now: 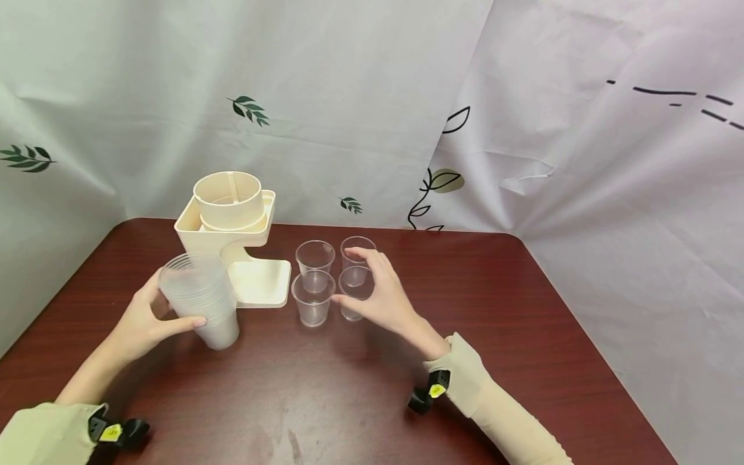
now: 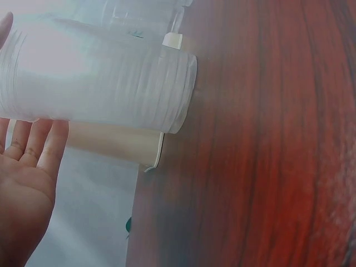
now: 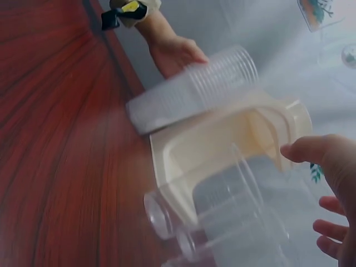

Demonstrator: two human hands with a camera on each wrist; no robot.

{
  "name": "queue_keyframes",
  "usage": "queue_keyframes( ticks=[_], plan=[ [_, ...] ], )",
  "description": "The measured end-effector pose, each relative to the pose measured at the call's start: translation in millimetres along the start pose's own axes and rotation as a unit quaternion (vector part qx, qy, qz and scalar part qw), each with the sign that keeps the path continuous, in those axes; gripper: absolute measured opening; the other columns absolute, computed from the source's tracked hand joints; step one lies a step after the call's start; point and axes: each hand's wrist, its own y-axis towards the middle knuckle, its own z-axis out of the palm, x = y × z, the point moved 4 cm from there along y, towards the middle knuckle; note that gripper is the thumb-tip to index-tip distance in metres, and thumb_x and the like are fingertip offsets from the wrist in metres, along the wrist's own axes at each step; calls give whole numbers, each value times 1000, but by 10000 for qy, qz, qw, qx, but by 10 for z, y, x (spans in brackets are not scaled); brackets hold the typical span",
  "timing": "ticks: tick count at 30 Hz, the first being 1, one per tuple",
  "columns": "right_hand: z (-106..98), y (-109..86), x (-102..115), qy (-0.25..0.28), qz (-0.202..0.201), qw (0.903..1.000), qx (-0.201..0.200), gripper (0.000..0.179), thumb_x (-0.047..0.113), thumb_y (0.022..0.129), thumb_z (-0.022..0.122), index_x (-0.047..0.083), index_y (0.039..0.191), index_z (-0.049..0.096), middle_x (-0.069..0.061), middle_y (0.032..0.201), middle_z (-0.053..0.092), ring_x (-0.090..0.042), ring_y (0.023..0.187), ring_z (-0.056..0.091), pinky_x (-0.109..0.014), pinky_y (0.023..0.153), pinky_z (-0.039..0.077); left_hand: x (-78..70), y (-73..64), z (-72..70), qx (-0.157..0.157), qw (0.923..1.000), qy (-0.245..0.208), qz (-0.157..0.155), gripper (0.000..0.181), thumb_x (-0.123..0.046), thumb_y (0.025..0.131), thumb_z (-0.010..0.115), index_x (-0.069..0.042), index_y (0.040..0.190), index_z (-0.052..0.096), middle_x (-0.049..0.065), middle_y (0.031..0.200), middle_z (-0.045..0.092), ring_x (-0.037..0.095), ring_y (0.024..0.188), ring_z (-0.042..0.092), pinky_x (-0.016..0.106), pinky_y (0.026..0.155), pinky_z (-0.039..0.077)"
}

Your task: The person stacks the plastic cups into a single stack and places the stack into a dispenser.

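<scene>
My left hand grips a tall stack of nested clear plastic cups, thumb across the near side. The stack leans, its rims toward the upper left and its base low over the table. Four fingers show beneath it in the left wrist view. To the right stand a front left cup, back left cup, front right cup and back right cup. My right hand is spread around the front right cup, thumb and fingers apart; its fingertips overlap the back right cup.
A cream stand with a round holder on top stands behind the stack, its flat base beside the cups. Pale curtains with leaf prints hang behind the dark red wooden table.
</scene>
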Motion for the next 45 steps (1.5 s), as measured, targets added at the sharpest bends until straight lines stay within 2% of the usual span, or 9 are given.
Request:
queue_keyframes(
  ticks=[4,8,15,22,27,35,40,45],
  plan=[
    [-53,-68,-136,-14,235,9997,-58,79,27,66,87,10,133,49,-5,125,58,-22,117,50,-40,100,42,6,-1,3,11,9999,-132,17,96,25,61,72,-3,144,33,-13,127,52,-4,109,54,8,79,46],
    [-76,-146,-257,95,555,9984,-88,81,25,65,88,12,134,48,-6,126,56,-21,118,51,-43,102,41,11,-6,4,-7,10000,23,-7,98,24,61,73,-6,145,33,-14,127,51,-5,109,53,7,79,46],
    [-50,-220,-452,798,1050,9912,-99,83,17,64,89,9,134,44,-13,125,57,-22,116,55,-40,98,47,14,-1,1,-14,10000,76,-20,99,24,61,73,-6,146,32,-14,128,51,-4,110,52,7,80,45],
    [2,-278,-574,1280,1456,9810,80,81,12,65,88,6,133,43,-18,124,57,-34,116,54,-46,96,48,7,-2,1,17,9998,-185,27,97,25,61,72,-4,145,33,-12,128,52,-3,110,53,7,81,45],
    [60,-291,-610,1547,1663,9734,293,83,8,66,86,4,135,41,-24,126,54,-38,119,52,-45,96,49,4,4,1,32,9994,-338,56,96,26,61,71,-2,145,33,-11,127,53,-2,109,54,8,80,46],
    [145,-304,-660,1803,1937,9627,568,77,8,70,83,5,133,41,-24,128,54,-36,120,53,-41,95,51,7,8,4,33,9995,-317,53,95,25,61,71,-1,144,33,-10,127,53,-2,109,54,7,81,45],
    [160,-307,-664,1957,2028,9570,687,75,6,71,82,3,134,41,-25,130,52,-37,119,53,-43,96,50,8,9,2,24,9996,-272,50,95,25,61,71,-2,144,34,-11,127,54,-2,109,54,7,81,45],
    [99,-290,-515,2138,1924,9545,782,70,-1,73,78,-5,132,41,-30,130,48,-43,119,51,-44,96,51,11,9,-3,33,9993,-357,64,96,26,61,71,-2,144,34,-10,127,54,-2,110,54,8,81,46]
  ],
)
